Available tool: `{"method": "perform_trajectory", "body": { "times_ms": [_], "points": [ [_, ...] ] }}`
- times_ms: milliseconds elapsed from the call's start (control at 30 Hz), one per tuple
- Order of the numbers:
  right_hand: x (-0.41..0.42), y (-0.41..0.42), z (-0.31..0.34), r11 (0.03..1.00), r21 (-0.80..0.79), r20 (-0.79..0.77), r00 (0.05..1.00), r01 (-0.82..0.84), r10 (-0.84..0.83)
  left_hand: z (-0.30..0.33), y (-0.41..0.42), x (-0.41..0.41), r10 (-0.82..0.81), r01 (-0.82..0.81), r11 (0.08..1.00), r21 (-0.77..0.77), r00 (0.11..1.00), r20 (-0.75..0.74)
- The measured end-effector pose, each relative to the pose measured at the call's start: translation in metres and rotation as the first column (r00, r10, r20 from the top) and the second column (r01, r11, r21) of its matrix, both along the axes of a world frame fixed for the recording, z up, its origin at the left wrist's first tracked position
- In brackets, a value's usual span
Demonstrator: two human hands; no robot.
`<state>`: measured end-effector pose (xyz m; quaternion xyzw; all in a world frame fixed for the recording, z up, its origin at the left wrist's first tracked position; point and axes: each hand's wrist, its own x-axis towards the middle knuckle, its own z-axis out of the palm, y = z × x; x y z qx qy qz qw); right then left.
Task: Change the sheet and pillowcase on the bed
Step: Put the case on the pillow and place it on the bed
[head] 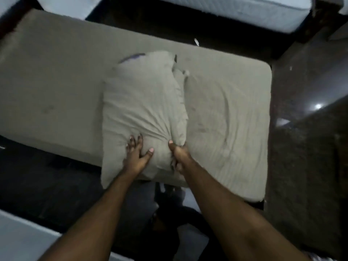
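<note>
Under both hands: pillow (143, 110) (R hand (177, 153) pinching cover).

Dim room: dark glossy floor (308, 87) catches one lamp glare (318, 106) at right; a pale mattress (263, 14) lies across the far gap.

Both bare arms reach forward and down, close together. The left hand (137, 154) lies flat with fingers spread and thumb out to the right. The right hand (178, 153) is closed in a grip, thumb on top, fingers curled under.
</note>
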<state>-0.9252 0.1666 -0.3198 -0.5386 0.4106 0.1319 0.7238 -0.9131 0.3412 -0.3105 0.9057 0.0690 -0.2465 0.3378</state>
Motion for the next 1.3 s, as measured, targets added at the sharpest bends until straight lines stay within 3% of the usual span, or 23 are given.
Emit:
{"method": "perform_trajectory", "body": {
  "times_ms": [133, 233, 300, 367, 500, 567, 633, 733, 833, 900, 1033, 1100, 1200, 1300],
  "points": [
    [-0.018, -0.080, -0.016, 0.959, -0.090, -0.077, 0.962, -0.269, 0.263, -0.018, -0.063, 0.000, -0.050, 0.053, 0.996, 0.066, 0.998, -0.037],
    [-0.041, -0.140, -0.036, 0.814, -0.384, -0.120, 0.897, -0.437, 0.425, -0.012, -0.128, -0.017, 0.001, -0.036, 0.948, 0.315, 0.994, 0.110],
    [-0.065, -0.193, -0.056, 0.627, -0.595, -0.156, 0.837, -0.503, 0.524, -0.007, -0.174, -0.028, -0.042, -0.053, 0.892, 0.450, 0.979, 0.199],
    [-0.090, -0.242, -0.075, 0.417, -0.691, -0.302, 0.759, -0.591, 0.577, -0.011, -0.208, -0.036, -0.184, 0.027, 0.852, 0.523, 0.951, 0.250],
    [-0.124, -0.327, -0.112, -0.001, -0.621, -0.583, 0.460, -0.784, 0.670, -0.051, -0.277, -0.052, -0.484, 0.283, 0.777, 0.563, 0.840, 0.246],
    [-0.126, -0.352, -0.127, -0.111, -0.630, -0.584, 0.375, -0.768, 0.720, -0.079, -0.308, -0.060, -0.550, 0.412, 0.781, 0.469, 0.810, 0.204],
    [-0.122, -0.367, -0.143, -0.142, -0.663, -0.563, 0.364, -0.735, 0.742, -0.113, -0.337, -0.065, -0.544, 0.479, 0.806, 0.348, 0.831, 0.115],
    [-0.110, -0.379, -0.164, -0.138, -0.730, -0.532, 0.430, -0.670, 0.730, -0.151, -0.362, -0.064, -0.513, 0.493, 0.834, 0.249, 0.858, 0.020],
    [-0.099, -0.409, -0.193, -0.141, -0.836, -0.438, 0.492, -0.530, 0.752, -0.182, -0.381, -0.069, -0.656, 0.655, 0.687, 0.316, 0.745, -0.119],
    [-0.113, -0.430, -0.211, -0.224, -0.901, -0.399, 0.510, -0.371, 0.762, -0.195, -0.393, -0.087, -0.719, 0.715, 0.586, 0.382, 0.676, -0.161],
    [-0.154, -0.450, -0.225, -0.244, -0.951, -0.308, 0.581, -0.188, 0.753, -0.203, -0.408, -0.123, -0.764, 0.752, 0.532, 0.389, 0.624, -0.164],
    [-0.150, -0.447, -0.218, -0.261, -0.949, -0.315, 0.596, -0.178, 0.739, -0.195, -0.408, -0.125, -0.792, 0.773, 0.513, 0.374, 0.594, -0.141],
    [-0.120, -0.438, -0.197, -0.285, -0.912, -0.408, 0.601, -0.293, 0.687, -0.190, -0.399, -0.115, -0.798, 0.761, 0.543, 0.354, 0.599, -0.063],
    [-0.085, -0.431, -0.192, -0.255, -0.923, -0.378, 0.561, -0.288, 0.736, -0.193, -0.395, -0.094, -0.622, 0.571, 0.734, 0.368, 0.783, 0.024]
  ]
}}
